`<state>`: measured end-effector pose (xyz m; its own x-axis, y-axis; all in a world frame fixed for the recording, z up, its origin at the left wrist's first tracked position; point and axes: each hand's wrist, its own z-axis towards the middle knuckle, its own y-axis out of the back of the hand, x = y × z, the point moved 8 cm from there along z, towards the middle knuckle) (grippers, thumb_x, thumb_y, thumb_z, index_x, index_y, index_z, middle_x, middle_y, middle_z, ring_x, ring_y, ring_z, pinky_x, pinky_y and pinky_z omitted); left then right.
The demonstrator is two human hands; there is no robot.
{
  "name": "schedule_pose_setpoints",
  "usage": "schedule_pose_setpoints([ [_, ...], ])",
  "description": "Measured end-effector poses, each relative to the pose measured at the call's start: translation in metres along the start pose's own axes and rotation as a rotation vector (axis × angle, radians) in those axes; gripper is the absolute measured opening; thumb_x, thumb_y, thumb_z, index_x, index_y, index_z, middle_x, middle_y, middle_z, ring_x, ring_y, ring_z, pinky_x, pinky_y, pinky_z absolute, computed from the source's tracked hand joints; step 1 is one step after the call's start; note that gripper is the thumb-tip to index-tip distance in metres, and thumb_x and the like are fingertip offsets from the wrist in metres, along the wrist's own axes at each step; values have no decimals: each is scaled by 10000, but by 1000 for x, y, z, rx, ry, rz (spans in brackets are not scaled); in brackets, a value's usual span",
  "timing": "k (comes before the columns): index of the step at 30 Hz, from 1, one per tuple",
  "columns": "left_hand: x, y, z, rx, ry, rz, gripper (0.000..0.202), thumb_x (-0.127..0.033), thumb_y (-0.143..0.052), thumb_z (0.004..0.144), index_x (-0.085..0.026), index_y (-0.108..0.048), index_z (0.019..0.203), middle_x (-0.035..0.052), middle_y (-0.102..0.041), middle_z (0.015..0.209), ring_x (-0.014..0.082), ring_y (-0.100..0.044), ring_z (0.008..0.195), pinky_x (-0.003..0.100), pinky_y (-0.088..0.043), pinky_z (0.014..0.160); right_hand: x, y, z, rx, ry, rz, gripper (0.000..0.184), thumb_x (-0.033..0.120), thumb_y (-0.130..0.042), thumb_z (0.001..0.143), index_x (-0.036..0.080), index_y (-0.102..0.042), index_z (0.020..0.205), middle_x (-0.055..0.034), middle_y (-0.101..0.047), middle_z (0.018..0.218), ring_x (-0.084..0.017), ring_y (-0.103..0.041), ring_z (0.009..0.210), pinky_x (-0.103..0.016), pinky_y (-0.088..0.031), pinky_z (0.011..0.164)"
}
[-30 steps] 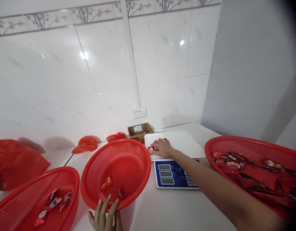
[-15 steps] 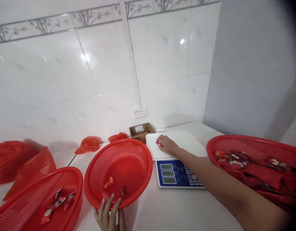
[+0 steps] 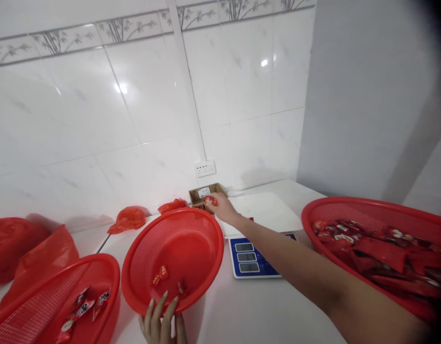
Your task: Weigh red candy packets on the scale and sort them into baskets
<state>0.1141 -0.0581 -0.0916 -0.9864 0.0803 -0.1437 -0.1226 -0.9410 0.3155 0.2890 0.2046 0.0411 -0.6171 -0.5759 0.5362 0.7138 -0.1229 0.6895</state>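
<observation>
At the near rim of the round red plastic basket [image 3: 202,260], my left hand [image 3: 163,322] grips the edge, fingers over the rim. Two small wrapped candies lie inside that basket, near my fingertips. My right hand [image 3: 222,208] is closed on a red-wrapped candy [image 3: 210,200], held in front of the small cardboard box [image 3: 216,187] by the wall. Below and right of this hand is the white pan [image 3: 274,210] of a digital scale [image 3: 247,258]; a small red piece [image 3: 251,219] shows on the pan behind my forearm, which covers part of the keypad.
At right stands a large red basket [image 3: 313,210] full of red packets. Another red basket [image 3: 115,272], with several wrapped candies, is at lower left. Red plastic bags [image 3: 45,258] lie along the wall at left. A wall socket [image 3: 205,168] sits above the box.
My right hand has lifted off the scale pan and moved left toward the cardboard box with the candy. My left hand stays on the basket rim. The view has shifted slightly.
</observation>
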Motion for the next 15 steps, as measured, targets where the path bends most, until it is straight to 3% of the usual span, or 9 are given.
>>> schedule_pose_setpoints([
  [3,-3,2,3,-33,-26,-13,233,-140,-565,750,-248,-602,953,99,-603,1005,264,-424,1207,530,-261,1016,43,-22,-11,195,187,105,486,361,-546,792,225,-488,1255,-59,-533,1246,-185,-507,1113,-279,-417,898],
  [5,-6,5,5,-64,-40,-18,214,-133,-575,750,-231,-609,937,99,-605,998,259,-436,1197,523,-270,1013,44,-26,-20,291,208,69,552,407,-538,797,239,-429,1311,-60,-461,1343,-202,-442,1202,-306,-383,953],
  [8,-12,8,8,-84,-41,-17,208,-133,-582,752,-210,-613,942,107,-602,1015,261,-437,1200,526,-263,1018,-1,-13,-30,317,30,-143,523,373,-505,823,211,-429,1314,-86,-473,1340,-233,-418,1227,-351,-362,976],
  [12,-16,8,10,-56,-25,-16,224,-188,-591,752,-216,-602,974,109,-594,1037,276,-407,1226,534,-260,1019,-67,7,-48,371,-135,-286,444,193,-578,742,154,-562,1184,-165,-603,1151,-314,-556,1058,-437,-431,857],
  [15,-18,5,11,-26,-50,5,242,-238,-597,747,-212,-593,988,120,-586,1040,293,-400,1223,546,-265,1004,-85,13,-53,363,-155,-312,340,75,-504,746,137,-637,1053,-171,-633,1075,-303,-597,983,-432,-441,824],
])
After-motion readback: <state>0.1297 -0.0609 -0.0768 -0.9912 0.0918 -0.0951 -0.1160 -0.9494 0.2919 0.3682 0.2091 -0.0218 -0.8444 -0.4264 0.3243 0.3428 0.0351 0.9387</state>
